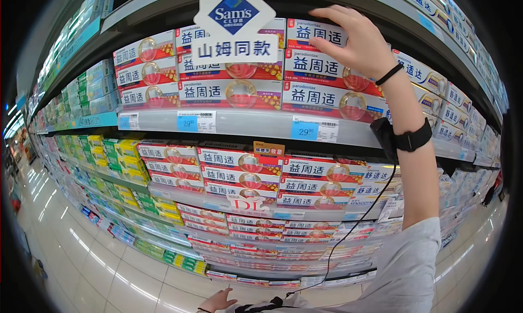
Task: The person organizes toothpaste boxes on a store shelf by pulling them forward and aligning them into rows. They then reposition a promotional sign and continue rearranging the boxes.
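Note:
My right hand (353, 41) is raised to the upper shelf. Its fingers are spread over the top edge of a Parodontax toothpaste box (302, 33), with the thumb before the box's front face. Whether the fingertips touch the box cannot be told. That box lies uppermost in a stack, above a second red-and-white box (312, 64) and a third box (318, 94). Down at the bottom edge of the view, my left hand (218, 300) hangs low with nothing in it, its thumb and forefinger apart. Both wrists wear dark bands.
A white cardboard sign (237, 27) bearing writing juts out before the middle stack. Price labels line the shelf edge (253, 123). Sensodyne boxes (421, 74) stand to the right, green-and-yellow boxes (122, 158) to the left. A black cable (359, 223) hangs from my right wrist. Tiled floor (135, 272) lies below.

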`<state>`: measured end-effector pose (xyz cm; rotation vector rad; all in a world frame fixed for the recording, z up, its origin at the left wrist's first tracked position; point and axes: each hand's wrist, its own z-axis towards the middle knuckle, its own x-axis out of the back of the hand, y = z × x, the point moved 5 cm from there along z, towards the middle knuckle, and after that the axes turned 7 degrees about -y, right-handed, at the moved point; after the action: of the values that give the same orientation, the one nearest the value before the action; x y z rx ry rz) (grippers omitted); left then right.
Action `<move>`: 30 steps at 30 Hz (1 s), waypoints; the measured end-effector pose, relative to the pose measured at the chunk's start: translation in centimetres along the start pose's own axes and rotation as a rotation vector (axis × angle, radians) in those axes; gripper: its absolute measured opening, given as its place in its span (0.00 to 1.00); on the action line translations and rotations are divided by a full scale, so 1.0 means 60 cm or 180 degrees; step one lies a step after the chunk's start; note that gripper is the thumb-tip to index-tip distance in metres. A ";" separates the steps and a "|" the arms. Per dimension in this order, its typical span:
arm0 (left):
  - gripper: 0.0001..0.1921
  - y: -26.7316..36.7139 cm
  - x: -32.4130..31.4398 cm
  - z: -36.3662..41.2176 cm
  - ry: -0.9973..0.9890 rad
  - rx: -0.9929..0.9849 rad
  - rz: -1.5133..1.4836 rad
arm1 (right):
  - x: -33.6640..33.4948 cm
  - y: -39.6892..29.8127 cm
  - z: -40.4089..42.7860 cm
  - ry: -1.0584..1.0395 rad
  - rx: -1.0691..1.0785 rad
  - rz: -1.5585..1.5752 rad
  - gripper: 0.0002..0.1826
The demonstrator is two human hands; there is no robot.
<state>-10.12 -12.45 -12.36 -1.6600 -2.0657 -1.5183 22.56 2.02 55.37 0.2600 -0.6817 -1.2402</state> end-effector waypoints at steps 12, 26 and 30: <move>0.36 0.033 0.009 -0.012 0.0174 -0.0065 -0.0069 | -0.036 -0.092 0.090 -0.0988 -0.0065 0.0271 0.24; 0.37 0.038 -0.007 -0.035 0.0032 0.0108 -0.0129 | -0.076 -0.075 0.074 -0.0893 0.0132 0.0276 0.23; 0.38 0.030 -0.010 -0.029 0.0110 0.0002 -0.0087 | -0.067 -0.067 0.074 -0.0788 0.0116 0.0169 0.26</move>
<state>-9.32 -14.27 -10.68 -1.6002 -2.0797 -1.5430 16.07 5.22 55.33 0.1181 -0.9193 -1.2210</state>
